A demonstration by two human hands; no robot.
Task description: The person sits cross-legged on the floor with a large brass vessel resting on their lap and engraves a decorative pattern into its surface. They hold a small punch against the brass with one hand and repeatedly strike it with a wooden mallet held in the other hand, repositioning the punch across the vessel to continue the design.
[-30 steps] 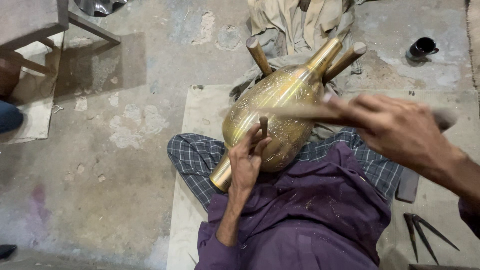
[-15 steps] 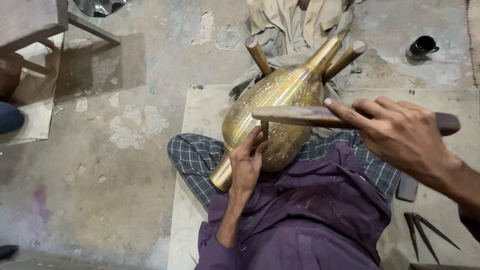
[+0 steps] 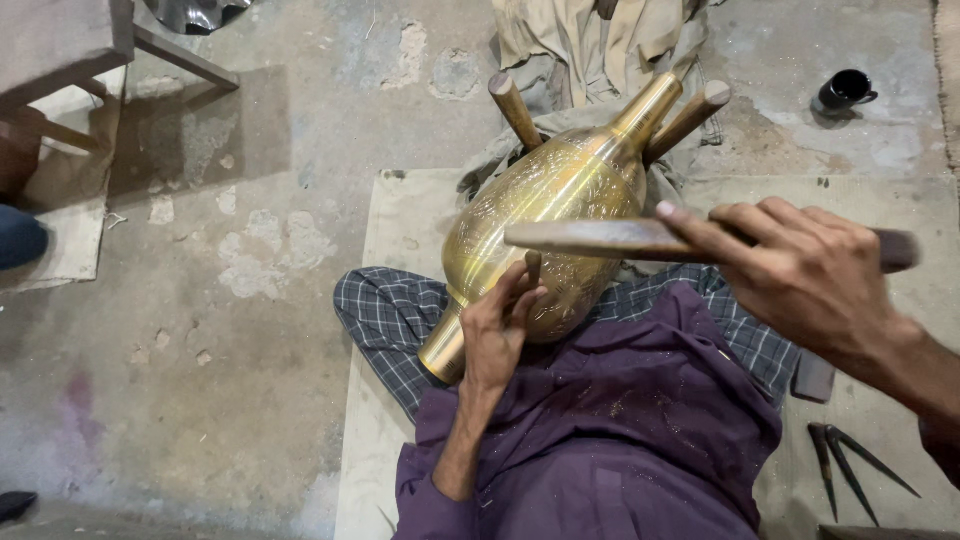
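My left hand covers most of the thin tool it pinches, so only the tip shows. My right hand hides the middle of the wooden stick, whose far end blurs. The brass vase hides where the two wooden pegs are fixed. The right edge cuts off my forearm.

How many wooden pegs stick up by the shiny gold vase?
2: one wooden peg left of the vase neck, one wooden peg right of it. Others may be hidden behind.

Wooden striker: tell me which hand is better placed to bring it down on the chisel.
Right hand: it grips the wooden striker just above the chisel, which the left hand steadies against the brass vase.
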